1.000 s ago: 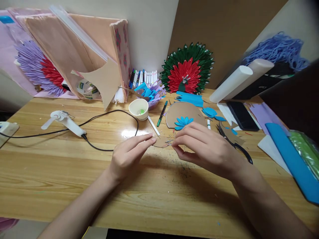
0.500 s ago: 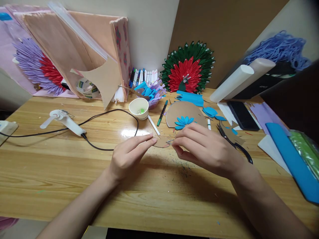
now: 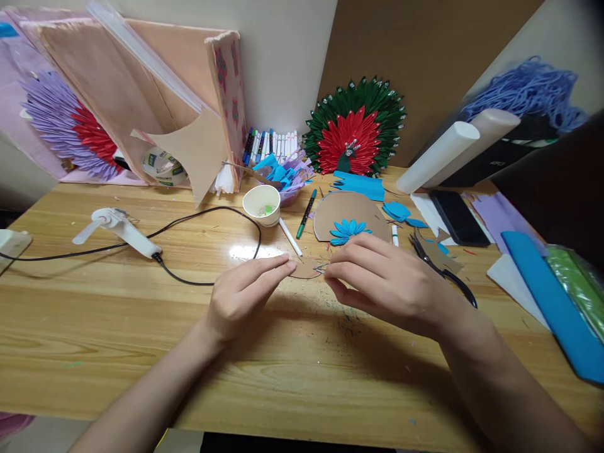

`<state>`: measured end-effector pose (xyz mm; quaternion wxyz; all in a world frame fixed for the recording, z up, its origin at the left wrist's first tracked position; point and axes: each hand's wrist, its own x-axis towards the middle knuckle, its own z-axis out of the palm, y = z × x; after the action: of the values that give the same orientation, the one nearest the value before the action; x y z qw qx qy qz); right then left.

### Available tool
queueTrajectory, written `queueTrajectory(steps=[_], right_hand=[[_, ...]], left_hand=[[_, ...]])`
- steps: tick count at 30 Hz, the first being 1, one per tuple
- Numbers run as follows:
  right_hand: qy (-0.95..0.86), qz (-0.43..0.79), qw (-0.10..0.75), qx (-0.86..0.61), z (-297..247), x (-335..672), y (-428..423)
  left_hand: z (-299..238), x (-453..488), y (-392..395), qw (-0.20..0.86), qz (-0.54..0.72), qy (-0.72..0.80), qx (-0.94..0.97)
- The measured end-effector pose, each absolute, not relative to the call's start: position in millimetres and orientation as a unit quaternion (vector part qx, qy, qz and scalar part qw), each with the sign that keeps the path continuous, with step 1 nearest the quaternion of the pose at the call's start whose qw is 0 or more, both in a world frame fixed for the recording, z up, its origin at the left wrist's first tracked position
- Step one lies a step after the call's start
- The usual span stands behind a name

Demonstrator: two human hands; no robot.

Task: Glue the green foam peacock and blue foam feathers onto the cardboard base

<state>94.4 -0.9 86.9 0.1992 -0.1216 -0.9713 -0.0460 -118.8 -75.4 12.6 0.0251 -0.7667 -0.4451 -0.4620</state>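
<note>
My left hand [image 3: 248, 286] has its fingertips pressed together on the left end of a small flat piece of brown cardboard [image 3: 304, 268], which lies on the table. Opposite it, my right hand [image 3: 382, 280] pinches a thin silvery tool [image 3: 321, 268] whose tip meets the cardboard's right end; its exact kind is too small to make out. Behind that hand sits a rounded cardboard sheet [image 3: 349, 204] with blue paper petals [image 3: 348, 231] on it. Dark scraps are scattered on the wood below the fingers.
A paper cup [image 3: 262, 205], a white pen [image 3: 290, 237] and a green marker [image 3: 306, 214] are beyond the hands. Scissors [image 3: 441, 267] lie at the right, near a phone [image 3: 460, 218]. A corded white glue gun [image 3: 125, 231] rests at the left. Paper fans [image 3: 353, 129] stand behind.
Both hands stay nearly in place, the left on the cardboard and the right at its other end. The whole view has shifted slightly.
</note>
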Motion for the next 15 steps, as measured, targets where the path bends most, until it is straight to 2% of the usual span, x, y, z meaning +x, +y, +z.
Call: queueTrajectory(steps=[15], right_hand=[[-0.969,-0.034,0.206,-0.129,86.5,94.6,-0.7]], left_hand=[[12.4,-120.1,-76.1,0.026,-0.458,-0.432,-0.776]])
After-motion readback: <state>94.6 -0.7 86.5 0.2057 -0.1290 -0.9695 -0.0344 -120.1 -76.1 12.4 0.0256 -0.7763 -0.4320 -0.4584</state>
